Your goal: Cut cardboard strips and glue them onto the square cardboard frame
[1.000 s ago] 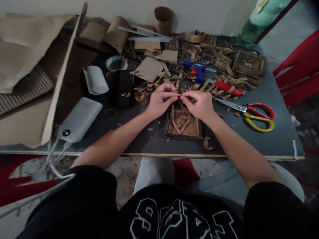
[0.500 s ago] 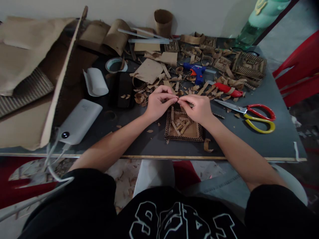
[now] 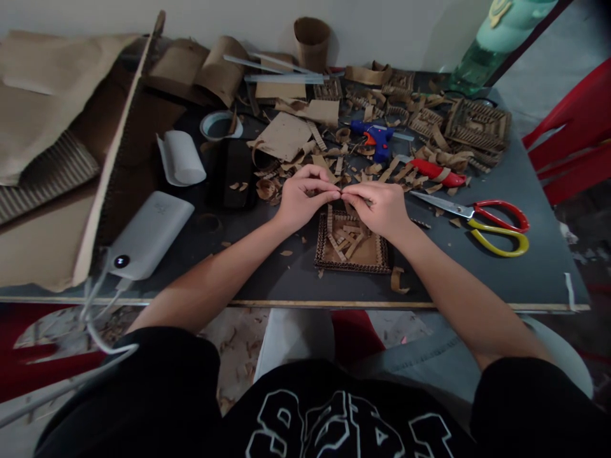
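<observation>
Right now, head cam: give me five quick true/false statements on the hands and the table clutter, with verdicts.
1. Both hands, left hand and right hand, pinch a small cardboard strip between their fingertips. True.
2. The hands are above a square cardboard tray. True.
3. The scissors lie to the left of the hands. False: they lie to the right.
4. The blue glue gun is held in the right hand. False: it lies on the table beyond the hands.
5. A white power bank lies left of the hands. True.
</observation>
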### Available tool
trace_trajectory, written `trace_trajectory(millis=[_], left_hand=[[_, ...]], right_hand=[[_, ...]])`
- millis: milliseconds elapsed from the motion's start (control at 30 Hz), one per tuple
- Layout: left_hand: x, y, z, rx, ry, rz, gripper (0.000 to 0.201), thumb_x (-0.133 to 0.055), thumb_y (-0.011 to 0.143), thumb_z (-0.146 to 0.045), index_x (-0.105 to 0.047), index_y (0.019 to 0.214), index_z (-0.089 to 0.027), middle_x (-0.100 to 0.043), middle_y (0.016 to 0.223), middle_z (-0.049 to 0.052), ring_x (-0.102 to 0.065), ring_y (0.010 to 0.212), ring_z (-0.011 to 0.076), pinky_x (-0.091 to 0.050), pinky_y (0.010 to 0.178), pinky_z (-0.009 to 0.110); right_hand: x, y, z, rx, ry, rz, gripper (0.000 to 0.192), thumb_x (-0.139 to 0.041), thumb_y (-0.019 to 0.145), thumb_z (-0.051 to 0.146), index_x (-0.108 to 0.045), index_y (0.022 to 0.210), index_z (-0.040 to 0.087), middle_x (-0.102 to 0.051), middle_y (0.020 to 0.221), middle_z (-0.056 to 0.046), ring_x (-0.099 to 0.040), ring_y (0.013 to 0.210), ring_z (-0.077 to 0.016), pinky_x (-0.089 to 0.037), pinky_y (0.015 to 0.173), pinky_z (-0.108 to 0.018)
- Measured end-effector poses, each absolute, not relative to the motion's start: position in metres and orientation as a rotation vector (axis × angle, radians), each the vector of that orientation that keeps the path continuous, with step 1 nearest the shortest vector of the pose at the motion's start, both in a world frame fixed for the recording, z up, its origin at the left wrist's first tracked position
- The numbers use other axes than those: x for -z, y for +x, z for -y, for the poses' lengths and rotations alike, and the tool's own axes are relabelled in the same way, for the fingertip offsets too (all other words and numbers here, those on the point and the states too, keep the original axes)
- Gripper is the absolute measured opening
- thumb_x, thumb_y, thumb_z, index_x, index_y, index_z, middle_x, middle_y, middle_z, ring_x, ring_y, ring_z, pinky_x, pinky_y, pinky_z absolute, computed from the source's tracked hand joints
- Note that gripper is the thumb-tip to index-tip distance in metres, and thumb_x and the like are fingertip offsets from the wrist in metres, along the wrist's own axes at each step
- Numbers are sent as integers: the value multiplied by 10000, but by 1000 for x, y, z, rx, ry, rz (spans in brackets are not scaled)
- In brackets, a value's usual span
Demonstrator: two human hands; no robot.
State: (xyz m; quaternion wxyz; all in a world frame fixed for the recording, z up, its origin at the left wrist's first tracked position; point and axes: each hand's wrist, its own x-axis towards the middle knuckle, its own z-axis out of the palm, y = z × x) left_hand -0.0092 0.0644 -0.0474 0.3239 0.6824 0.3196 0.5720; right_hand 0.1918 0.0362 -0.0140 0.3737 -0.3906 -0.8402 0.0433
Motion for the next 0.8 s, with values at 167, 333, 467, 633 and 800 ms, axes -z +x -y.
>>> trace_trajectory(millis=[167, 333, 467, 633, 800], left_hand=[[48, -11, -65, -1448, 1772, -815, 319, -859, 725, -576, -830, 799, -268, -671, 852, 12, -634, 773, 102, -507, 646, 250], [49, -11, -64, -1411, 1871, -832, 263, -792, 828, -530, -833, 938, -295, -702, 973, 24, -659, 891, 117, -554, 782, 276], [50, -10, -64, -1448, 1965, -840, 195, -759, 880, -462, -826, 992, -317, -698, 1029, 26, -658, 963, 124, -565, 874, 297], [49, -9, -62, -1508, 1967, -783, 114, -803, 855, -367, -830, 953, -315, -689, 1004, 16, -648, 889, 102, -568, 799, 266], [48, -8, -61, -1521, 1953, -791, 113, -832, 821, -388, -831, 882, -292, -688, 966, 13, -643, 856, 104, -571, 758, 267]], right_hand=[[13, 192, -37, -159, -1034, 2181, 253, -595, 996, 317, -835, 971, 242, -830, 923, -35, -788, 825, -209, -587, 721, -306], [9, 194, -39, -189, -1068, 2113, 246, -592, 993, 301, -825, 953, 232, -825, 898, -32, -779, 803, -202, -583, 714, -306], [10, 194, -40, -198, -1076, 2110, 214, -619, 979, 283, -820, 938, 222, -821, 868, -33, -773, 778, -198, -581, 708, -303], [12, 192, -39, -159, -1006, 2100, 190, -643, 964, 233, -823, 922, 188, -826, 872, -46, -783, 759, -194, -583, 668, -277], [12, 194, -40, -149, -975, 2107, 167, -666, 952, 220, -823, 903, 187, -826, 861, -39, -788, 756, -198, -590, 649, -274]])
